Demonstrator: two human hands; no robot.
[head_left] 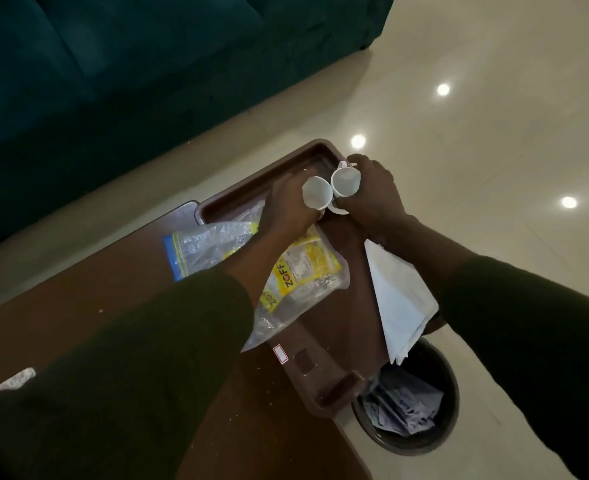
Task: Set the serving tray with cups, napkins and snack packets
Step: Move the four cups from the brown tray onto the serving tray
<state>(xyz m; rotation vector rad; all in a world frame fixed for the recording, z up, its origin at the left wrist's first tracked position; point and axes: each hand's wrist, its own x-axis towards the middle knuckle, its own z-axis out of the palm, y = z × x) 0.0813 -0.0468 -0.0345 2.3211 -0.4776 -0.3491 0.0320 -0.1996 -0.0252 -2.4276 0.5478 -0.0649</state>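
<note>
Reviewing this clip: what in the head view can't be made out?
- Cup handles and saucers: mostly hidden by the left hand and right hand holding two white cups.
- Snack packets: number unclear, left forearm covers them.
- Napkins: count unclear, right arm overlaps.
- Bin contents: too dark.
- Tray far floor: behind hands.

On the tray [324, 370]: snack packets [303, 271] near the middle, napkins [402, 306] over its right rim, cups [331, 190] at the far end.

Left hand [287, 202] and right hand [372, 188] each gripping a tilted white cup [316, 192] above brown tray [251, 188], packets [303, 268] and napkins [400, 299] below.
</note>
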